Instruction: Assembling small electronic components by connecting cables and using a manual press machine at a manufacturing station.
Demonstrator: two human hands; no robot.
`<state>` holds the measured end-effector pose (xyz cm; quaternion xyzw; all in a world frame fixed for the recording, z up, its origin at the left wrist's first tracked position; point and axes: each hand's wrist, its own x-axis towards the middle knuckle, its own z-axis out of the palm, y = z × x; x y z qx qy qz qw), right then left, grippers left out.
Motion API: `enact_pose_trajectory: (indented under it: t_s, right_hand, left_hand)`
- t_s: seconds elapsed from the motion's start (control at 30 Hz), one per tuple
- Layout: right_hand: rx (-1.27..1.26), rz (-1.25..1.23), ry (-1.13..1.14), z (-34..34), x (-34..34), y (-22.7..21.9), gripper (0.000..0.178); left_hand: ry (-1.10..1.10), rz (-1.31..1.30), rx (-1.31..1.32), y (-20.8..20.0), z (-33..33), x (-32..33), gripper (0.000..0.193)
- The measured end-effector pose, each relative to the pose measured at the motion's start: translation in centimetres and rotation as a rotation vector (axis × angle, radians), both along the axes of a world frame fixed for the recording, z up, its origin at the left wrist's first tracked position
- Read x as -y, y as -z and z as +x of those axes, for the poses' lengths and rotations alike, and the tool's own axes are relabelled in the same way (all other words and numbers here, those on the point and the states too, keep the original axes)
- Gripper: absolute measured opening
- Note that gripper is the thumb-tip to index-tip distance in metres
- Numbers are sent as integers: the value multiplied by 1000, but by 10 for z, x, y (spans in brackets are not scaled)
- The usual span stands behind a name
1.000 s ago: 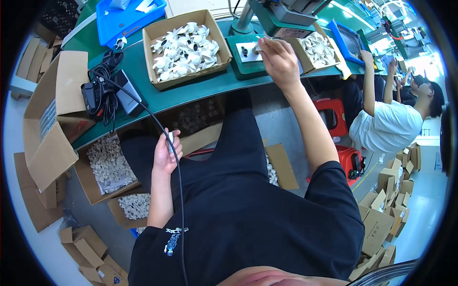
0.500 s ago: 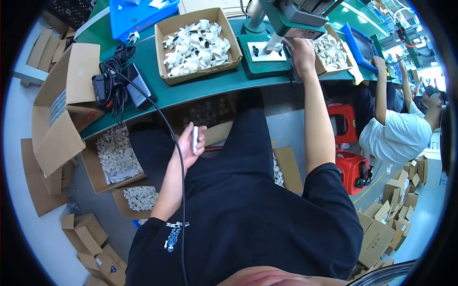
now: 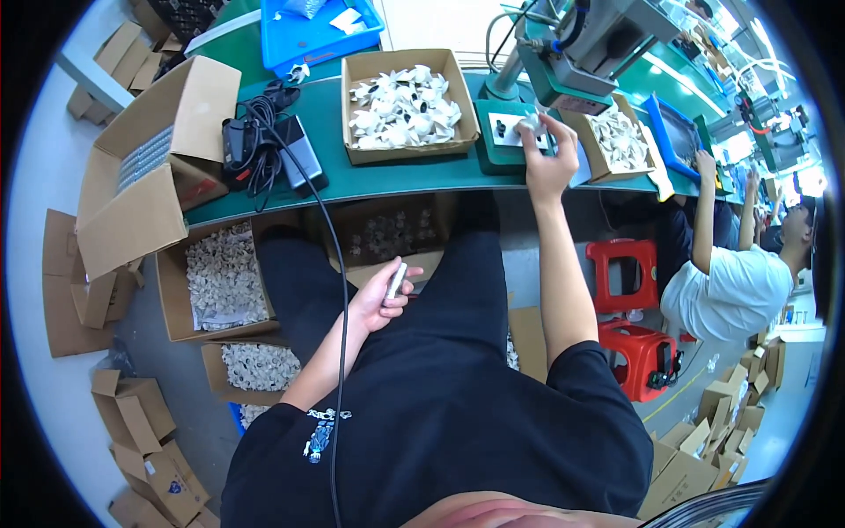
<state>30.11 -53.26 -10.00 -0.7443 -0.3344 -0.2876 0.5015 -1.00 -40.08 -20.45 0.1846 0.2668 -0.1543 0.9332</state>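
at twelve o'clock on the green table (image 3: 387, 180), right hand (image 3: 547, 158) pinched on a small white part (image 3: 531, 124) under the press (image 3: 588, 44), left hand (image 3: 380, 299) closed around a slim silver piece (image 3: 396, 282) over the lap, likely kept ready.

The press head (image 3: 588, 35) overhangs the green fixture (image 3: 502, 132), boxed between two cardboard boxes (image 3: 407, 106) of white parts.

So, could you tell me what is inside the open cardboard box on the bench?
The cardboard box is heaped with small white parts. They cover its bottom, so anything beneath them is hidden.
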Motion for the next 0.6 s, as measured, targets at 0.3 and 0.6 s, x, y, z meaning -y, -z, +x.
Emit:
enact_pose_trajectory:
  t_s: [0.3,0.6]
  right_hand:
    - [204,-118,-72,-66,-56,-33,33]
    - [-577,-435,-1254,-139,0,-11,22]
  left_hand:
    - [-73,74,1,-16,4,7,46]
    - [124,93,412,-42,6,0,49]
